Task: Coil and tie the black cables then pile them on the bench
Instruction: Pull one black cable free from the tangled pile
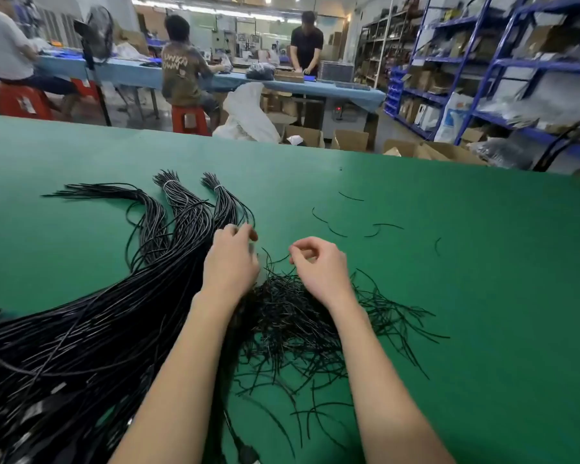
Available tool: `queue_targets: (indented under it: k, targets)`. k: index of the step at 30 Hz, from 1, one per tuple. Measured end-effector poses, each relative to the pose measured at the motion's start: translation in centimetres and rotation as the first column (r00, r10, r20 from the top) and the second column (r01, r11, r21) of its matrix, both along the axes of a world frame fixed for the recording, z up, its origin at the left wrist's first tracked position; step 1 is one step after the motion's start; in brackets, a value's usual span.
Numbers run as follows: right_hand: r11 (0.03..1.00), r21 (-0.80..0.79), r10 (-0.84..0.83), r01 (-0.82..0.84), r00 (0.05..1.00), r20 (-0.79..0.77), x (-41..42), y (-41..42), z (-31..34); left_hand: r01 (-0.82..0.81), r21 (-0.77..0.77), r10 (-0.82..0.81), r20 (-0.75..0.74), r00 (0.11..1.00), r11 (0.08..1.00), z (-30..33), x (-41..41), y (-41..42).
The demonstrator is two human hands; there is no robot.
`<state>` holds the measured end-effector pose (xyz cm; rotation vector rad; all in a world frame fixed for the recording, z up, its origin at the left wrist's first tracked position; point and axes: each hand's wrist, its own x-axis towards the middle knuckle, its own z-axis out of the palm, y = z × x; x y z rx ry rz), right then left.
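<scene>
On the green bench (449, 262), the big bunch of black cables (98, 329) lies along the left edge, and the left hand (230, 262) curls its fingers, maybe on one cable, while the right hand (318, 267) pinches a thin black tie (277, 259) above the heap of ties (302, 323) near the front edge.

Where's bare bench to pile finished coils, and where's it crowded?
Free: the bench right of the tie pile, and the far strip beyond the cable bundles. A few stray ties lie right of centre. Crowded: left side under cables; centre around both hands.
</scene>
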<state>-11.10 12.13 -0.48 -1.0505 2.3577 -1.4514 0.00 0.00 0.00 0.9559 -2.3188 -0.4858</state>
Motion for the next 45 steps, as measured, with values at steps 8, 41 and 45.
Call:
queue_targets:
  k: [8,41,45]
  targets:
    - [0.995,0.104,0.018,-0.006,0.992,-0.122,1.5,-0.3,-0.9,-0.097,-0.037,0.103,0.455,0.885,0.995,-0.9,0.0,-0.7]
    - [0.926,-0.233,0.371,-0.297,0.833,0.411,3.9,-1.0,1.4,0.431,0.768,-0.049,-0.466,0.884,0.473,1.3,-0.4,-0.1]
    - [0.905,-0.326,0.409,-0.275,0.777,0.480,3.9,-0.4,2.6,0.324,0.853,0.113,-0.399,0.910,0.409,0.1,-0.5,-1.2]
